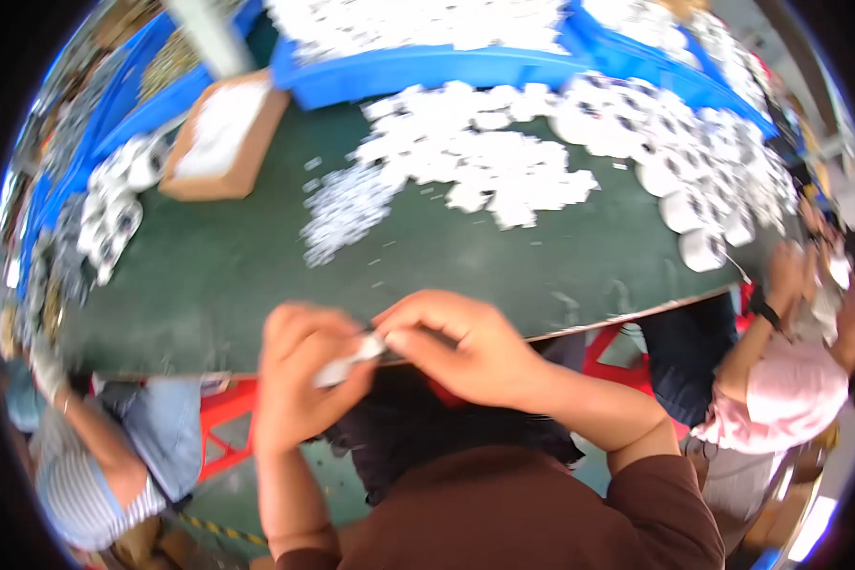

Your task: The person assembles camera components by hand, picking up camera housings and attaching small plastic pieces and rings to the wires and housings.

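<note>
Just over the near edge of the green table, my left hand [304,366] is closed around a small white plastic part [351,363]. My right hand [461,347] reaches in from the other side, thumb and forefinger pinched at the part's end, where something small and dark shows. Motion blur hides the exact shape of that dark bit. Beyond my hands lies a heap of small pale clear-looking pieces [347,209]. Behind it spreads a larger pile of white square parts [484,161].
A cardboard box [226,185] with white contents stands at the left. Blue bins [427,76] line the table's back. White round parts [670,161] crowd the right side, with more [114,214] at the left. People sit at both sides, one in a pink top [779,399].
</note>
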`<state>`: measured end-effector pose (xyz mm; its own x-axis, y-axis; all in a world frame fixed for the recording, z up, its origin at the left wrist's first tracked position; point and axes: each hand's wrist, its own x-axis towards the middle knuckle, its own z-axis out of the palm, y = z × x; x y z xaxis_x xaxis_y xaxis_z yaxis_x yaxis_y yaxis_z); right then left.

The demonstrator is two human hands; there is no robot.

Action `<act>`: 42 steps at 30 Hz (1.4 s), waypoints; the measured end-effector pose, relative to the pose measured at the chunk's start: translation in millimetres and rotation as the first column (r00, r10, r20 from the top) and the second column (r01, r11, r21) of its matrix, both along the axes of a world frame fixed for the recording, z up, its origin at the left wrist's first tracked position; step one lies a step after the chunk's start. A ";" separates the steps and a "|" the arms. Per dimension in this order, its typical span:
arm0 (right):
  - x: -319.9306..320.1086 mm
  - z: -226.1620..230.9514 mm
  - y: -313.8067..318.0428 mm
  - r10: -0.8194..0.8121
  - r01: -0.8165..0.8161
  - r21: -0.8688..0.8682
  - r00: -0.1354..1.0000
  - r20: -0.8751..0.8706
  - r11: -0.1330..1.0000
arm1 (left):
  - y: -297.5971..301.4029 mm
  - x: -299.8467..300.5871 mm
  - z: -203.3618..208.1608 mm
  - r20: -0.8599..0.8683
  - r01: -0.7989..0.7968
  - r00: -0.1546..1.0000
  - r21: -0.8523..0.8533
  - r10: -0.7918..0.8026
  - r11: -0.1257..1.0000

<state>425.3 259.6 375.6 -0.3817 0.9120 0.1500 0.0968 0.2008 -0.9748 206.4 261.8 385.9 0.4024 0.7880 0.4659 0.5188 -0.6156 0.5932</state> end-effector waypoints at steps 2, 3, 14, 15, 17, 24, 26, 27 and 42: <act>15.8 6.4 -8.4 -0.137 0.133 0.159 0.990 0.019 0.978 | -1.4 -25.7 6.7 -0.076 -0.034 0.997 -0.017 0.033 0.999; 31.0 9.2 -7.9 -0.239 0.200 0.284 0.965 0.111 0.938 | -1.5 -36.1 9.0 -0.241 -0.179 0.948 0.140 0.209 0.974; 333.7 22.0 36.8 -0.795 0.550 0.604 0.211 0.568 0.577 | 10.7 -48.3 -30.0 -0.262 -0.604 0.686 0.315 0.678 0.732; 339.3 17.5 36.9 -0.798 0.554 0.603 0.212 0.565 0.574 | 12.7 -38.6 -31.4 -0.214 -0.624 0.717 0.230 0.664 0.747; 325.6 20.3 44.6 -0.601 0.542 0.425 0.197 0.774 0.725 | 14.3 -26.6 -30.3 -0.206 -0.611 0.733 0.220 0.649 0.760; 261.5 30.7 35.1 -0.600 0.591 0.377 0.237 0.764 0.713 | 13.9 -19.5 -32.3 -0.274 -0.607 0.704 0.246 0.655 0.755; 248.0 34.2 28.6 -0.567 0.539 0.348 0.317 0.760 0.767 | 16.0 -17.5 -33.2 -0.283 -0.612 0.699 0.240 0.657 0.754; 239.0 31.8 28.0 -0.562 0.522 0.361 0.297 0.772 0.773 | 15.5 -15.2 -31.6 -0.275 -0.613 0.706 0.224 0.653 0.757; 309.5 32.4 24.8 -0.859 0.523 0.698 0.150 0.489 0.489 | 11.9 -13.6 -23.5 -0.166 -0.602 0.755 0.207 0.634 0.771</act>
<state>734.8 284.4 407.9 0.2936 0.7966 0.5284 0.9376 -0.1323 -0.3215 192.8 273.7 362.4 -0.0494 0.8368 0.5453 0.9162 -0.1794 0.3584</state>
